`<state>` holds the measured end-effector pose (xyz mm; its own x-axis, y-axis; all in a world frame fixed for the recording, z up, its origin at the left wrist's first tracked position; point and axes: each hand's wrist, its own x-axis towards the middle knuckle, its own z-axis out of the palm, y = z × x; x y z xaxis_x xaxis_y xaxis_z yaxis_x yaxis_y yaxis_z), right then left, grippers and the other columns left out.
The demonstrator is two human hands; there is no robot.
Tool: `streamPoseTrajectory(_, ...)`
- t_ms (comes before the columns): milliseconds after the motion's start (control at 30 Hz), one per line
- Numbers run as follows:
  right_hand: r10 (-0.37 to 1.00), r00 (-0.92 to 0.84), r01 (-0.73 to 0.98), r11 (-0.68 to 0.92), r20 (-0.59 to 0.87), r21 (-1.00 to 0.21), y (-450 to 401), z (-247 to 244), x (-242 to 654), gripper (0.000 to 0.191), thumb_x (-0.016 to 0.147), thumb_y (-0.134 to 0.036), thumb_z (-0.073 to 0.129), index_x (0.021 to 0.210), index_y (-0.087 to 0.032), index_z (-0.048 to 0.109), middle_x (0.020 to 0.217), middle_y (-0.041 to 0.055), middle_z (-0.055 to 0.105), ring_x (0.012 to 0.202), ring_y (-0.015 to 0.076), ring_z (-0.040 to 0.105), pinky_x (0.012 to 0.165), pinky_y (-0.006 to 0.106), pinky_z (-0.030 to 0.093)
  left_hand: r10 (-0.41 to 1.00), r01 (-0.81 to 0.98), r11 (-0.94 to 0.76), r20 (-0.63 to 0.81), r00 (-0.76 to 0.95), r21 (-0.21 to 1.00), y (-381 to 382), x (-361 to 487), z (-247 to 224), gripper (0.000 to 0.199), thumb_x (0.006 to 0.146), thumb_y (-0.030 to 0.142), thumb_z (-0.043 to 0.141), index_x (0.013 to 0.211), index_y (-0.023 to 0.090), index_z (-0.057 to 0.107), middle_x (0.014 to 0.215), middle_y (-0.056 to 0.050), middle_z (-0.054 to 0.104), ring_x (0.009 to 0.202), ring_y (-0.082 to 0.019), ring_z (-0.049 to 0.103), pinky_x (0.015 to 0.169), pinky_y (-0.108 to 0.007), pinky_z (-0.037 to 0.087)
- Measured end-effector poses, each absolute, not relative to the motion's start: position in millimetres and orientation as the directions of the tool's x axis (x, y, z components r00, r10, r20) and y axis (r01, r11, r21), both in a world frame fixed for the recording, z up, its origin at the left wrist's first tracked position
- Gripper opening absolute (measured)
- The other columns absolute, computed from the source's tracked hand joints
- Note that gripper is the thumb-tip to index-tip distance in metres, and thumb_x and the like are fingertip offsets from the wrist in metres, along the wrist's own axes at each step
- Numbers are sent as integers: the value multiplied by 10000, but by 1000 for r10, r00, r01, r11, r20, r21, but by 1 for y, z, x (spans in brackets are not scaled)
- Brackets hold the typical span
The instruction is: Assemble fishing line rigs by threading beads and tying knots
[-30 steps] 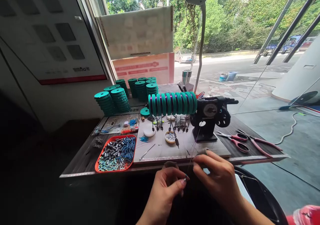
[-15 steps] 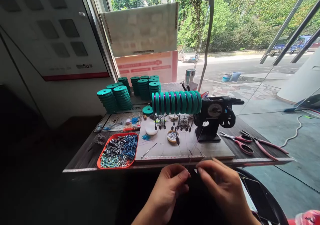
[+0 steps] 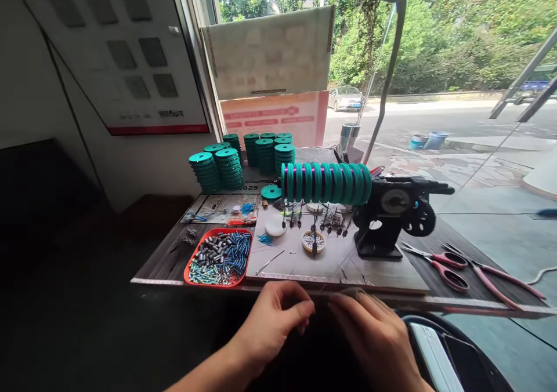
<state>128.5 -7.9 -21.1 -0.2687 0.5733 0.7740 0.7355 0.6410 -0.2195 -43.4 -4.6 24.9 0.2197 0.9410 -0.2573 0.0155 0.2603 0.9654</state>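
Observation:
My left hand (image 3: 276, 316) is closed in a pinch just in front of the table's front edge, with thumb and forefinger together. A faint thin fishing line (image 3: 322, 289) shows between the two hands. My right hand (image 3: 376, 331) is also closed, a short gap to the right, fingers bent and slightly blurred. Behind them, a row of teal spools (image 3: 326, 183) sits on the shaft of a black winder (image 3: 383, 218). Dark small weights (image 3: 314, 248) hang on lines below the spools. What exactly each fingertip grips is too small to see.
A red tray (image 3: 186, 273) holds metal weights and blue and green pieces. A dish of white beads (image 3: 322, 247) stands on the board (image 3: 300, 270). Scissors (image 3: 450, 277) and pliers (image 3: 496, 285) lie right. Stacked teal spools (image 3: 228, 169) stand behind; a black stool (image 3: 478, 369) is lower right.
The view has turned left, so the table sits further right in it. Both hands have moved left relative to the table, still close together and pinched.

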Motion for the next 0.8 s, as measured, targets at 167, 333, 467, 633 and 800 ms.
streamPoseTrajectory(167,559,-368,686,703,743,-189,17,-26,74,278,895,-123,387,938,-170,658,815,94,672,722,212,597,627,317,463,942,328,139,-227,247,934,-3,-78,55,171,679,285,642,584,160,574,490,45,474,491,-109,427,497,-229,318)
streamPoseTrajectory(333,492,-391,638,754,777,-157,38,-37,36,260,853,-75,422,845,-163,667,690,103,658,754,275,589,636,392,464,952,280,82,-158,262,956,9,-85,70,162,697,265,660,595,145,621,518,30,514,535,-117,455,547,-230,342)
streamPoseTrajectory(467,367,-450,492,862,814,-117,24,-34,55,264,860,-62,413,825,-202,635,686,37,666,684,186,610,696,337,494,945,-190,270,-222,240,944,19,-89,57,140,650,166,745,581,110,637,582,19,559,589,-82,460,573,-180,337)
streamPoseTrajectory(633,789,21,110,608,613,-786,-9,-7,89,114,846,-144,521,891,-242,559,737,0,680,643,147,655,613,238,531,905,-581,425,-308,293,694,7,-68,19,212,603,280,796,672,139,654,763,4,599,647,-85,518,661,-219,425)
streamPoseTrajectory(800,978,84,-357,208,190,-911,-14,-6,86,115,778,-308,639,842,-226,590,743,0,644,674,159,641,630,253,540,885,-855,451,-257,389,257,-15,-38,-9,136,665,219,766,726,121,694,797,-23,668,770,-105,595,778,-210,449)
